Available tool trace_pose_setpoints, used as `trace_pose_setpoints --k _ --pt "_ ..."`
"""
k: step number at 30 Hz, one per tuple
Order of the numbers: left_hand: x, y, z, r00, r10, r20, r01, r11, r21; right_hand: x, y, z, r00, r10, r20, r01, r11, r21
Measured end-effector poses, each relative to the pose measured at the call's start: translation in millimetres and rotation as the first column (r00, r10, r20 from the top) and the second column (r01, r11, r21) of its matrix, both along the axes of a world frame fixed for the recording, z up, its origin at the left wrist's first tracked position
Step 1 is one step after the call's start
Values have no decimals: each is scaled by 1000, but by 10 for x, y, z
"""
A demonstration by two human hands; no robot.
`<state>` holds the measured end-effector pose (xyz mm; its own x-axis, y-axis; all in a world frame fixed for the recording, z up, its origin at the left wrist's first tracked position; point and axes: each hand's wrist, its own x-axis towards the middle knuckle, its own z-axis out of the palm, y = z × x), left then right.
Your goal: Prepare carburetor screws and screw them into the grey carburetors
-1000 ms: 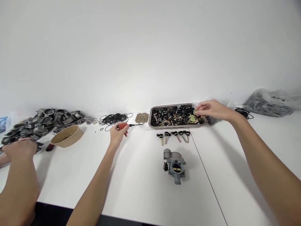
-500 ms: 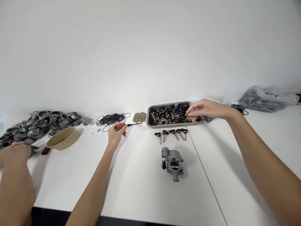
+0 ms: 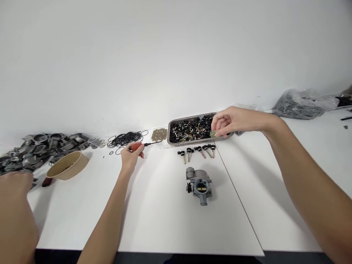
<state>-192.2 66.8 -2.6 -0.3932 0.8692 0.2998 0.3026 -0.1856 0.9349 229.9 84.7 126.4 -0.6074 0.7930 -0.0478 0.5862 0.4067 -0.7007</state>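
Observation:
My left hand (image 3: pixel 129 157) is closed around the red handle of a screwdriver (image 3: pixel 135 147), its dark shaft pointing right along the table. Over the right end of a metal tray (image 3: pixel 169 142), my right hand (image 3: pixel 227 121) pinches a small flat olive-green piece (image 3: pixel 212 134). Black plastic parts with metal stems (image 3: pixel 192 130) fill the tray. Several similar stemmed parts (image 3: pixel 199 149) lie in a row in front of it. Nearer to me, a grey carburetor (image 3: pixel 200 185) stands on the table, apart from both hands, with a brass-coloured strip across its bore.
Small brass pieces (image 3: pixel 158 134) and black rubber rings (image 3: pixel 126 138) lie along the wall. A tan bowl (image 3: pixel 79 165), a pile of grey castings (image 3: pixel 41 148) and another person's hand (image 3: pixel 16 183) are at left. A plastic bag of parts (image 3: pixel 305 104) is at right.
My right hand has lifted slightly with the olive-green piece, which now shows more clearly. The left hand still holds the screwdriver. The whole view has shifted a little.

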Motion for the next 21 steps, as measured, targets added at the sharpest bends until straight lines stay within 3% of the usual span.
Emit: trace_pose_setpoints --k 6,14,21 --pt "8 1 14 1000 -1 -2 1 1000 -4 -191 -147 84 985 147 90 -146 989 -17" --pt "7 -14 21 1000 -12 -6 12 1000 -1 -528 -367 8 911 379 163 -370 925 -82" --pt "-1 -8 20 999 -31 -4 31 1000 0 -747 -576 -111 852 462 247 -424 885 -193"
